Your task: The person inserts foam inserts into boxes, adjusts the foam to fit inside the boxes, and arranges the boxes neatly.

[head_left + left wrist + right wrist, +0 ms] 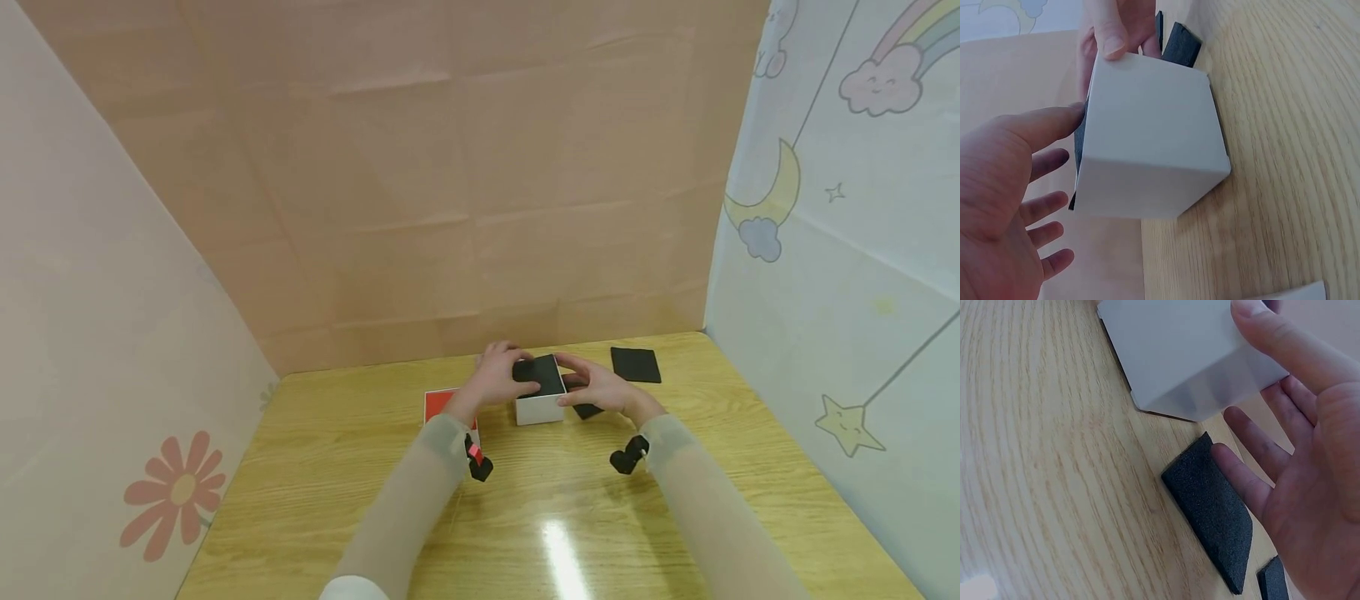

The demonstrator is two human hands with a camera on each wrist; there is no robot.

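A white box (540,410) stands on the wooden table between the two hands, with a square black foam pad (542,373) at its open top. My left hand (491,379) reaches over the box's left side. Its thumb presses the pad near the front edge, while the other fingers (1047,206) spread out straight. On the right side, my right hand (603,390) holds the box, thumb at the front upper edge and fingers along the side wall. In the left wrist view, the pad's dark edge (1079,140) shows slightly above the box rim.
Another black foam pad (1210,512) lies on the table under the right hand. Farther right is a further black pad (636,365). A white-edged box with a red inside (438,403) sits left, partly hidden by the left wrist. Papered walls border the table (540,500).
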